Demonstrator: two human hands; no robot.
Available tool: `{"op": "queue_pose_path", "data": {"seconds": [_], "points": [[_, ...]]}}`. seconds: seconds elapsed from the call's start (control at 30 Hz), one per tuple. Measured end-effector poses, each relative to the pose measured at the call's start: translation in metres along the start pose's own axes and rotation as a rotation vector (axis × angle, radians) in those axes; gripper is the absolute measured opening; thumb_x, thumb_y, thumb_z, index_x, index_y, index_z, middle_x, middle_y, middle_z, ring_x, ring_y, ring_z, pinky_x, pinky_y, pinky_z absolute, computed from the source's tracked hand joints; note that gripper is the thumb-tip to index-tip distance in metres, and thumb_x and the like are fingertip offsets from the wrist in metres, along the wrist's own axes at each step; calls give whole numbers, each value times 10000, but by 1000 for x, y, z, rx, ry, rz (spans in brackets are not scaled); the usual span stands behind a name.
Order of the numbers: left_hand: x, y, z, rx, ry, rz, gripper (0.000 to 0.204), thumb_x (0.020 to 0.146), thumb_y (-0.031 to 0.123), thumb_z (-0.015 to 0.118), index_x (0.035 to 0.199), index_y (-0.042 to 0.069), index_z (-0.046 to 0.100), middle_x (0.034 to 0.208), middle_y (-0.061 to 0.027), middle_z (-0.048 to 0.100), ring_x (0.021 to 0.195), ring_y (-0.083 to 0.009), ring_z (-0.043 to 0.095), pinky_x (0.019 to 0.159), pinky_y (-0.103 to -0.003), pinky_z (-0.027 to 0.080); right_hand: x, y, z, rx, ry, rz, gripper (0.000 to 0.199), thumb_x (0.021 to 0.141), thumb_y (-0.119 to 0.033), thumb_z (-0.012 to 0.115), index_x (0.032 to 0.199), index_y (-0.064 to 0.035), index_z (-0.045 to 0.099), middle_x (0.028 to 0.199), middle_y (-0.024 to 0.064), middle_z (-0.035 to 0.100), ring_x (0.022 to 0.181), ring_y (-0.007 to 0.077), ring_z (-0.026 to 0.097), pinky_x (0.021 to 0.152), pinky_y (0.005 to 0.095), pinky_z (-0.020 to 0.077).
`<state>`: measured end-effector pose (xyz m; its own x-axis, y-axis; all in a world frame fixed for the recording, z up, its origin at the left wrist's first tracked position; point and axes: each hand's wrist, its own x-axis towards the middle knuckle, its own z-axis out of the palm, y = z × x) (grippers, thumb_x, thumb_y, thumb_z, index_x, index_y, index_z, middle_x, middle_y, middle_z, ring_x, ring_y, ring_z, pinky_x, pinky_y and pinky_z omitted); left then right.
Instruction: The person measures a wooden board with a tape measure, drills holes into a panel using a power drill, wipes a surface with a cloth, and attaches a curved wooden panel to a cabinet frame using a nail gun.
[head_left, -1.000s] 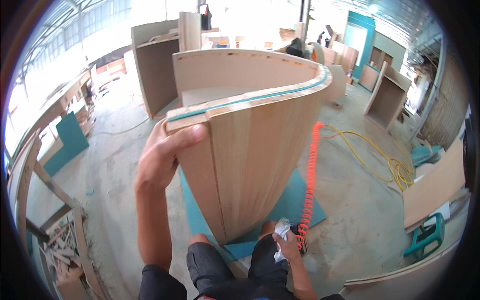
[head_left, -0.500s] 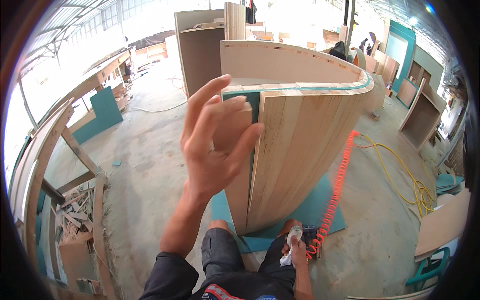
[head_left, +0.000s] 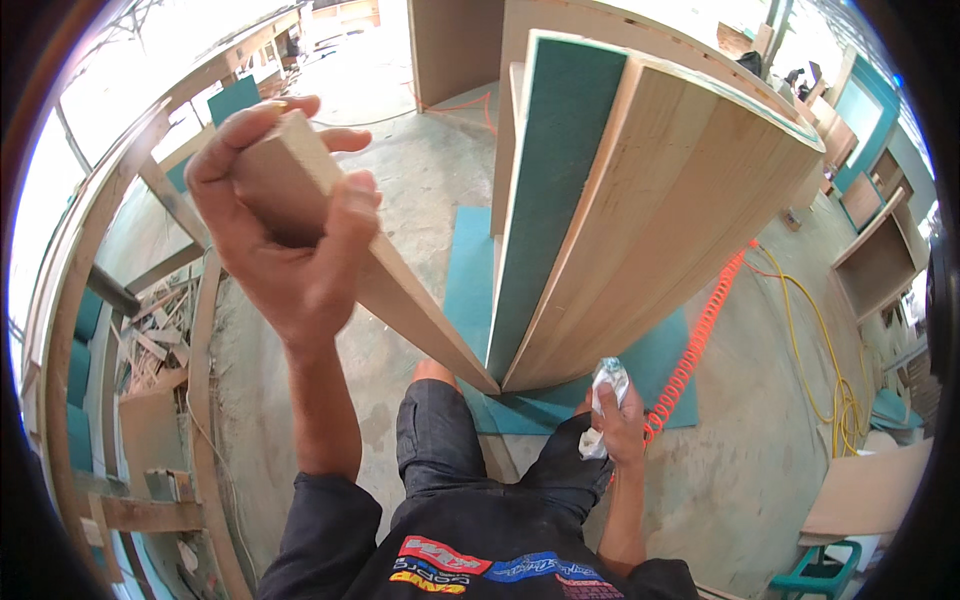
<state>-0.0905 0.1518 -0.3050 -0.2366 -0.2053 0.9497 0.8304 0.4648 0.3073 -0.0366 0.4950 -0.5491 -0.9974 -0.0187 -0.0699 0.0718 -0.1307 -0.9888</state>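
Note:
My left hand (head_left: 280, 235) is wrapped round the upper end of a long, narrow wooden board (head_left: 425, 312). The board leans left, away from the curved wooden counter (head_left: 675, 200), and its foot stays close to the counter's lower corner. Between them a green strip (head_left: 560, 130) shows along the counter's near end. Low on the right, over my thigh, my right hand (head_left: 624, 420) grips a crumpled white plastic pouch (head_left: 608, 378); its contents cannot be made out. The counter stands on a teal sheet (head_left: 650, 400).
An orange coiled hose (head_left: 700, 345) runs just right of my right hand. Yellow hose (head_left: 845, 400) lies on the floor farther right, near a green stool (head_left: 815, 570). A wooden frame (head_left: 75, 300) with offcuts stands at the left.
My left hand has swung left and pulled the board's top away from the counter, exposing the green strip. My right hand has risen slightly with the pouch. The view has tilted down.

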Motion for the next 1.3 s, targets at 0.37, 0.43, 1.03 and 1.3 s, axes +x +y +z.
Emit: {"op": "queue_pose_path", "data": {"seconds": [0.37,0.43,1.03,1.3], "points": [[38,-39,-81,-412,-17,-46,609,724,77,560,1324,-13,503,1155,-260,681,899,-328,722,588,-306,567,13,-94,73,84,-253,-207,473,1052,-395,612,1304,6,608,795,-56,531,602,10,395,518,195,294],[28,-36,-73,-340,-26,-75,611,732,79,562,1333,-11,497,1136,-261,687,827,-287,724,553,-285,551,11,-100,80,61,-245,-206,499,1047,-408,618,1288,30,615,786,-48,526,606,10,392,527,192,301],[22,-14,4,-79,3,-110,572,1108,503,311,1267,20,573,715,-21,573,481,-47,505,395,-183,399,28,-149,126,236,-615,-150,689,998,-590,567,1265,45,584,729,-57,437,599,23,377,512,200,279],[19,-23,21,-270,-11,-166,489,1132,462,290,1272,99,587,711,-13,584,513,-34,522,440,-180,423,25,-179,152,5,-626,-332,494,1050,-455,582,1260,-8,583,800,-33,519,687,34,443,594,209,364]]}}
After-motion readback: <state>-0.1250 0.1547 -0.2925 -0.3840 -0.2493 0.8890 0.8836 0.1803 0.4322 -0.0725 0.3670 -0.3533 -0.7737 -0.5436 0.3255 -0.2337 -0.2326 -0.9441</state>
